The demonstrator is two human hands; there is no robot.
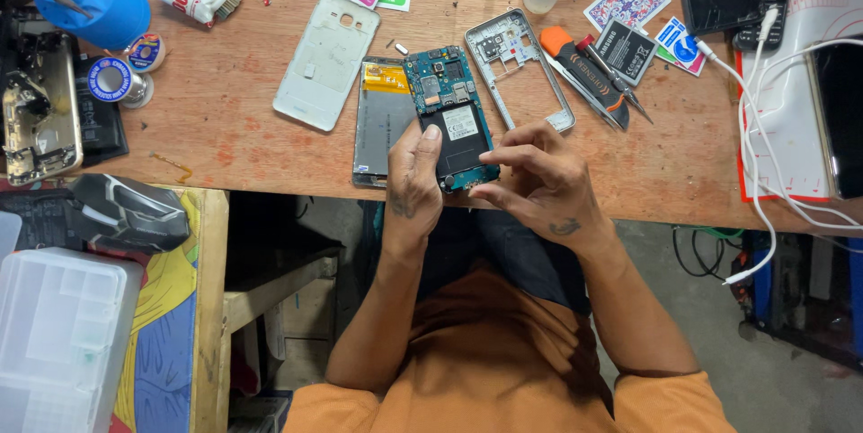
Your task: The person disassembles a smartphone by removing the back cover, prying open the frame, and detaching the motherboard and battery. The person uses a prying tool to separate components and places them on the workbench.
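Holding the phone board [452, 118] in the left hand [413, 183], right hand [539, 183] pinching its near right corner, white cover [326, 60] left.

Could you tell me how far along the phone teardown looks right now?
Done: the white back cover and the silver frame lie off on the wooden bench. In hand: the left hand holds the opened phone, circuit board showing, while the right hand works at its lower edge. Left: the board sits in place.

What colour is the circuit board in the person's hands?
The circuit board is blue-green, seen in the head view.
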